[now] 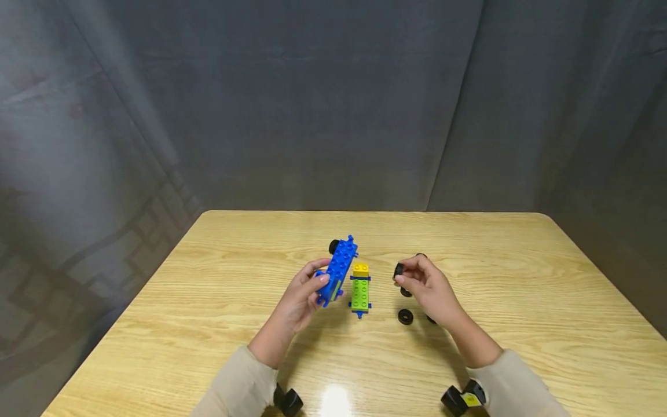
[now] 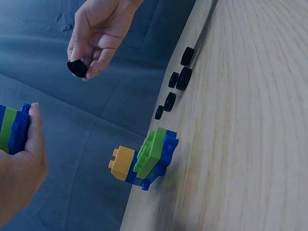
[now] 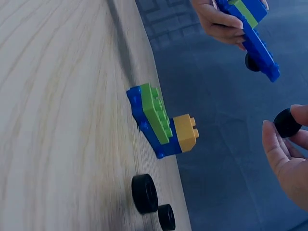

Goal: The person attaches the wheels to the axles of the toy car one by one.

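Note:
My left hand [image 1: 298,298] grips a blue toy vehicle base [image 1: 341,260] above the table, tilted, its studs facing the head camera. One black wheel [image 1: 333,247] sits at its far end, and a green brick shows near my thumb. To the right, my right hand [image 1: 429,289] pinches a loose black toy wheel [image 1: 398,270] between thumb and fingers, apart from the blue base. Between the hands, a second vehicle base [image 2: 166,154] stands on the table, carrying a green brick [image 1: 360,294] and a yellow brick [image 1: 361,269]. No wheels show on it.
Several loose black wheels [image 1: 405,317] lie on the wooden table [image 1: 234,249] beneath and around my right hand, partly hidden by it in the head view. A dark grey curtain [image 1: 312,116] hangs behind the table's far edge.

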Tool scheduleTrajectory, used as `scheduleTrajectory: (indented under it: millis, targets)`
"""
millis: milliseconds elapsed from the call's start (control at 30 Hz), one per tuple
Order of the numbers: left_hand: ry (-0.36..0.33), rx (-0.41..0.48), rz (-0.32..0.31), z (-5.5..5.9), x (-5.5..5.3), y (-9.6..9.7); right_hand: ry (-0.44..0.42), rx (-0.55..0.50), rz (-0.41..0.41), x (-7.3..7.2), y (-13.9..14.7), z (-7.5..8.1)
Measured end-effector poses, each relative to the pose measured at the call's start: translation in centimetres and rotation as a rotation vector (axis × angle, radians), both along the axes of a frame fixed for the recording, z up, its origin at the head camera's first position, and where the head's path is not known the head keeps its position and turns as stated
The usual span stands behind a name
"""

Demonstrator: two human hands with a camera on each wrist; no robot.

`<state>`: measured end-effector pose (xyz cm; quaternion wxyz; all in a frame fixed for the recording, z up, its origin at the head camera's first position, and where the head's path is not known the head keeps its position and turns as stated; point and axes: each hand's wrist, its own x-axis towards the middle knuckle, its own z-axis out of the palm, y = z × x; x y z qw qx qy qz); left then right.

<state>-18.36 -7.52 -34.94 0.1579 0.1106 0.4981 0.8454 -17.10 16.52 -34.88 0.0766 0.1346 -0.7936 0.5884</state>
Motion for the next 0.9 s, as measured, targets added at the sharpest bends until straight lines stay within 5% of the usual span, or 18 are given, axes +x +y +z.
scheduleTrajectory:
  millis: [400, 900]
  targets:
    - [0.014, -0.011, -0.031, -0.5, -0.1, 0.1, 0.045, -0.068, 0.044, -0.2, -1.5, -0.1]
    - [0.04, -0.044, -0.046, -0.9, -0.1, 0.6, -0.071, -0.112, 0.025, -0.1, -2.6, 0.3]
